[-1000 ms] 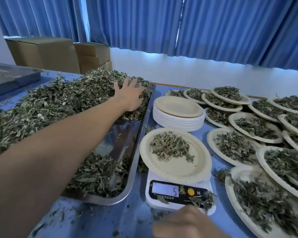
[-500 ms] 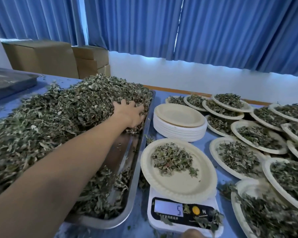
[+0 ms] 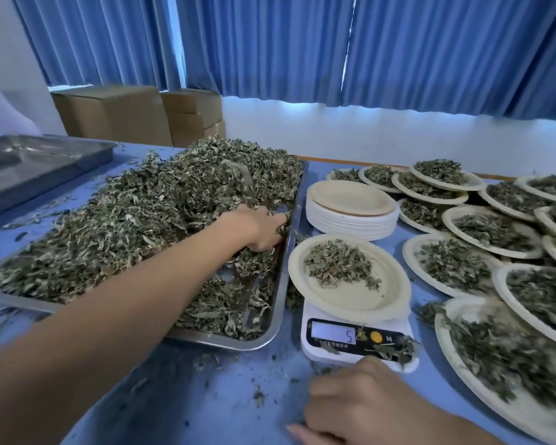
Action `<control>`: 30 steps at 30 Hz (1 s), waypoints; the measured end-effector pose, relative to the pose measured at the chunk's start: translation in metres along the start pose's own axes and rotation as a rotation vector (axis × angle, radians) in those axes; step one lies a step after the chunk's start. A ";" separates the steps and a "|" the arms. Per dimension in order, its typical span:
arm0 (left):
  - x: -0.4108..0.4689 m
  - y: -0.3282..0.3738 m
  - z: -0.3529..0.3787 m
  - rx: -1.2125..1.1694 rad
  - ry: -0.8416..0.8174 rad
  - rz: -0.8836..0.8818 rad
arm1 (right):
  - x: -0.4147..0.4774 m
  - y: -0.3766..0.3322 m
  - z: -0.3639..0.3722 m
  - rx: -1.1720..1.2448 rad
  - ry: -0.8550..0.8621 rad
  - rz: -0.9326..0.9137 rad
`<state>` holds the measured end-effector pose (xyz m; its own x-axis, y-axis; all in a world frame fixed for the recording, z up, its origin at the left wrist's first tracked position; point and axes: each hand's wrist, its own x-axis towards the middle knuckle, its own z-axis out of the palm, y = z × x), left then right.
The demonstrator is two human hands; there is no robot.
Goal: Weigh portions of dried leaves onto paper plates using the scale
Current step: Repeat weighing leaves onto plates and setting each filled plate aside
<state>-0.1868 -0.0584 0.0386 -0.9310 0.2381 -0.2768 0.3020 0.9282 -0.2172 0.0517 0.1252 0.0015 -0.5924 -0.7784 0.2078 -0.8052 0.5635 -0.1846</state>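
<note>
Your left grip (image 3: 258,229) is down in the steel tray (image 3: 272,336), close to its right rim. Its fingers are curled into a clump of dried leaves (image 3: 126,226) with the tips buried, so it's holding leaf.

Your right grip (image 3: 357,410) rests on the worktop (image 3: 206,396) just in front of the scale (image 3: 315,351). Its fingers are loosely curled and nothing shows in it.

- **Tray:** the leaf is heaped high at the far end and thin at the near right corner, where bare steel shows through. Some leaf spills over the left edge onto the worktop.
- **Scale:** it sits just right of the tray and the display reads 5. A few leaf bits lie on its front panel.
- **Paper plate (image 3: 350,298):** it sits on the scale with a small heap of leaf in its far half. The near half is bare.
- **Stack of paper plates (image 3: 350,220):** it stands just behind the scale, and the top plate has no leaf on it.
- **Filled plates (image 3: 413,252):** there are many to the right, overlapping one another, each with a leaf portion. The nearest ones are blurred.
- **Second steel tray (image 3: 29,162):** it sits at the far left of the worktop, and I can't tell what it contains.
- **Other:** leaf crumbs are scattered on the worktop between your two grips.
</note>
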 end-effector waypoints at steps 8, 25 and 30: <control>-0.053 0.009 -0.014 -0.094 0.023 0.027 | -0.004 0.000 0.004 -0.063 0.127 -0.025; -0.062 -0.008 -0.040 -0.434 0.362 0.070 | 0.006 -0.004 -0.013 0.086 0.252 -0.133; -0.059 -0.008 -0.042 -0.485 0.380 0.095 | 0.040 -0.004 -0.007 -0.158 -0.035 -0.374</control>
<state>-0.1428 -0.0679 0.0963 -0.9395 0.3283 0.0976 0.3425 0.9008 0.2669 0.0310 0.0934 0.0169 -0.2591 -0.9452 0.1988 -0.9607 0.2734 0.0480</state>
